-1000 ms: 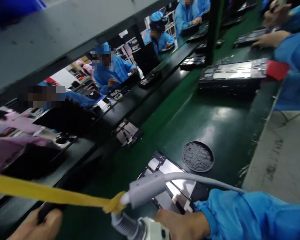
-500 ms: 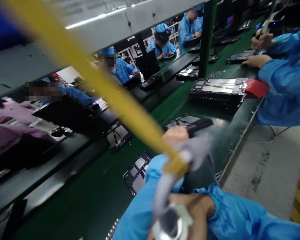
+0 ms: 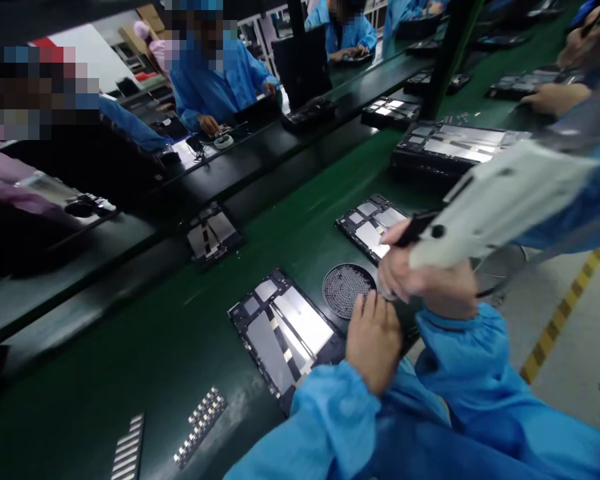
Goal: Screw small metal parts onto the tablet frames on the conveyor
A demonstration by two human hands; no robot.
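My right hand (image 3: 445, 287) is wrapped around a white electric screwdriver (image 3: 510, 207) with a black part at the front; its far end is blurred. My left hand (image 3: 375, 343) lies with fingers stretched out at the near edge of a round black tray (image 3: 349, 287) full of small holes. Whether the fingertips grip that tray's rim cannot be made out. To the left of this hand lies an opened tablet (image 3: 285, 333), its silver battery panels facing up. Beyond the tray another opened tablet (image 3: 367, 223) is partly covered by my right hand.
Two groups of small parts in strips (image 3: 203, 423) (image 3: 129, 450) lie on the green bench (image 3: 105, 373) at lower left. A stack of opened tablets (image 3: 455, 150) stands farther right. A third single tablet (image 3: 213, 237) lies by the back rail. Co-workers in blue sit across and at right.
The screwdriver has swung up and right in my right hand. My left hand has come back to the round tray, which now shows. The blurred yellow strip has left the view.
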